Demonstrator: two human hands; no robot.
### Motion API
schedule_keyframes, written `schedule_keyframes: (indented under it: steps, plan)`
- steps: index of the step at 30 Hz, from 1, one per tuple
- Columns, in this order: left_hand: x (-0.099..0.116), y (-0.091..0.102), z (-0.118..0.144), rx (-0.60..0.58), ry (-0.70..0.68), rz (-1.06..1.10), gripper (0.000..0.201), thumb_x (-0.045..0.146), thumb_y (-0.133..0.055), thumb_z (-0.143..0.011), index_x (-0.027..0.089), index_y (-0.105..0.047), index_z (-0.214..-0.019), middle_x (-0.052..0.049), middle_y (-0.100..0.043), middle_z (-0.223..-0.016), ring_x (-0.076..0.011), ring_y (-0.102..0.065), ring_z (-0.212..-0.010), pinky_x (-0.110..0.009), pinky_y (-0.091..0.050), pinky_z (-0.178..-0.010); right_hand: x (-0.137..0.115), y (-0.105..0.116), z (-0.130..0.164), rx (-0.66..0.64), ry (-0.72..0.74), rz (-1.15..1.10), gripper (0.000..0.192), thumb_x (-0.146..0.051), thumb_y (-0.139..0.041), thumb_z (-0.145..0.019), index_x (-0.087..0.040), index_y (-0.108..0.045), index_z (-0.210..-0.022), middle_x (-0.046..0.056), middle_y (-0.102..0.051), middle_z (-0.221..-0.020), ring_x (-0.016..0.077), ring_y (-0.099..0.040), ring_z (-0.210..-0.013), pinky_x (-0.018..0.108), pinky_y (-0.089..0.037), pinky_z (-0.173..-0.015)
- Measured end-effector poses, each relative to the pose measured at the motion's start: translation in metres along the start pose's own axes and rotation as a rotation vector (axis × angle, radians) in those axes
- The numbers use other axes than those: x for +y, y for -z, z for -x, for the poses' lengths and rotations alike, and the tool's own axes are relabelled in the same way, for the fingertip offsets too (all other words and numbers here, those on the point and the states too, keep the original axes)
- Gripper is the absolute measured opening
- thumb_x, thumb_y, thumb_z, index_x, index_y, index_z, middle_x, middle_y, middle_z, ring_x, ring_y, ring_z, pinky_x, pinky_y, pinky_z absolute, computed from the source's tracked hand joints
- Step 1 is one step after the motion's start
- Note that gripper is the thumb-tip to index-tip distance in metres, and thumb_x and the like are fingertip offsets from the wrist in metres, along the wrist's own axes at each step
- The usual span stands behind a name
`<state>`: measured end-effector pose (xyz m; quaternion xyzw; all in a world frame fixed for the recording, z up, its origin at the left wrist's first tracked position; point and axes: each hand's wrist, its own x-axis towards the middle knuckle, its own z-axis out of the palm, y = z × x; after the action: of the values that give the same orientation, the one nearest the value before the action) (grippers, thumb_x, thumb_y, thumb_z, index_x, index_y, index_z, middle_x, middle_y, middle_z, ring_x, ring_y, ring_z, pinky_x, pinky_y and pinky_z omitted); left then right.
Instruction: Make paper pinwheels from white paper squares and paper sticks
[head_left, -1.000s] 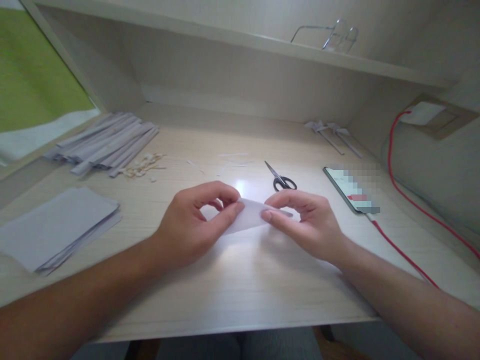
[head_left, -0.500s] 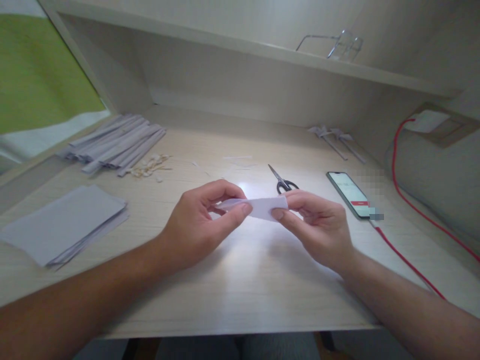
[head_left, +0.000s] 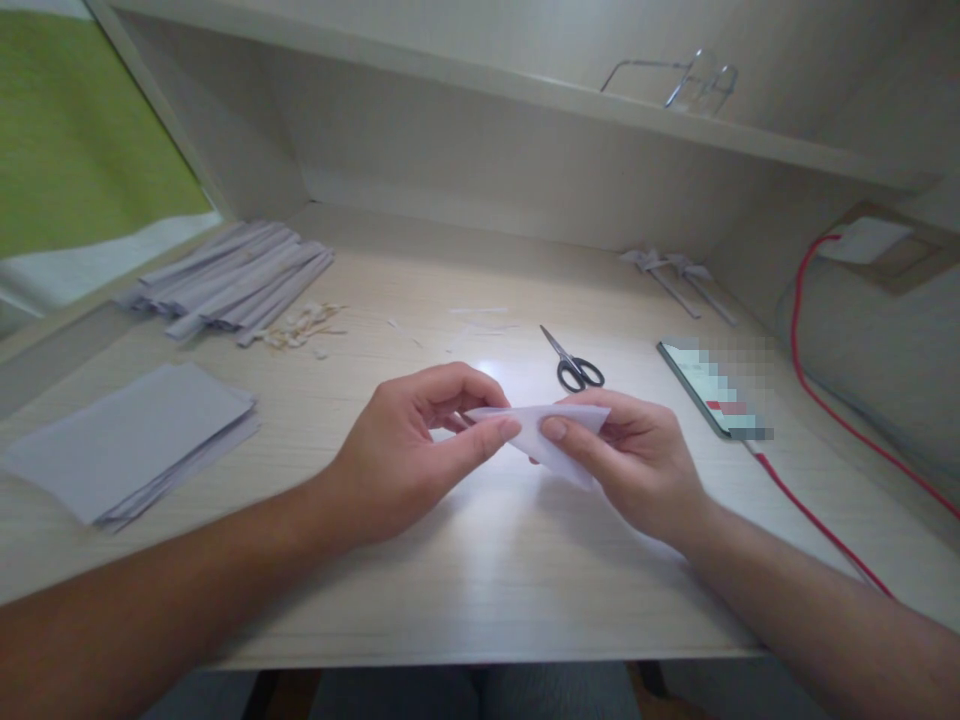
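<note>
Both hands (head_left: 525, 445) pinch folded paper (head_left: 551, 435) (scissors (head_left: 574, 362) near) above bare desk (head_left: 480, 560).

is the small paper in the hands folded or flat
Folded: the paper piece shows a creased, pointed shape, pinched between the left hand and right hand.

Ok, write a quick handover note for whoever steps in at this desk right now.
Left hand: pinching the left end of the folded paper piece.
Right hand: pinching its right end; the piece is held just above the desk.
Flat paper sheets lie at the left, folded strips far left, scissors behind the hands, two finished pieces far right.
Done: the piece is partly folded, one pointed flap hanging down.
Left: further folds; the sheet stack is unfolded.
</note>
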<state>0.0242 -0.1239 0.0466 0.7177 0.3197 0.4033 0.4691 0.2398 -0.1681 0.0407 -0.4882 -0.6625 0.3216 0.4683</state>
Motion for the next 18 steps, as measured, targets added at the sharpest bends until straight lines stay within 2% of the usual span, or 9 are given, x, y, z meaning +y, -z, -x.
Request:
schedule_keyframes:
  steps: [5,9,13,18]
  plan:
    - [-0.0032,0.0005,0.0005,0.001,0.022,0.033,0.01,0.027,-0.076,-0.087,0.018,-0.072,-0.091,0.0,-0.072,-0.083,-0.0123,-0.066,-0.077,-0.022,-0.051,-0.07,0.0007,0.0004,-0.0003,0.025,-0.003,0.022,0.019,-0.033,-0.073,-0.091,-0.018,-0.076,-0.079,-0.001,-0.069,-0.067,0.0094,-0.057,-0.057,0.021,-0.041,-0.049]
    - [-0.0028,0.0009,0.0007,0.002,0.005,0.013,0.009,0.026,-0.076,-0.087,0.018,-0.072,-0.091,0.0,-0.072,-0.085,-0.0117,-0.065,-0.078,-0.021,-0.051,-0.07,0.0053,0.0015,0.0014,0.002,-0.018,-0.002,0.016,-0.035,-0.079,-0.086,-0.02,-0.077,-0.092,0.0,-0.072,-0.074,0.0115,-0.06,-0.06,0.023,-0.046,-0.053]
    - [-0.0016,0.0005,-0.0007,0.015,0.004,0.009,0.009,0.026,-0.075,-0.088,0.018,-0.072,-0.091,0.0,-0.073,-0.083,-0.0113,-0.065,-0.076,-0.021,-0.05,-0.069,0.0072,0.003,0.0031,-0.024,0.038,0.011,0.027,-0.032,-0.087,-0.078,-0.022,-0.075,-0.1,0.002,-0.074,-0.084,0.0148,-0.065,-0.069,0.025,-0.049,-0.058]
    - [-0.0015,0.001,-0.0009,0.025,0.032,0.027,0.012,0.029,-0.075,-0.088,0.018,-0.072,-0.09,-0.001,-0.073,-0.082,-0.0127,-0.064,-0.075,-0.023,-0.049,-0.068,0.0045,0.0039,0.0022,-0.073,0.028,0.039,0.015,-0.032,-0.081,-0.085,-0.018,-0.075,-0.083,0.003,-0.073,-0.077,0.0146,-0.065,-0.066,0.026,-0.049,-0.058]
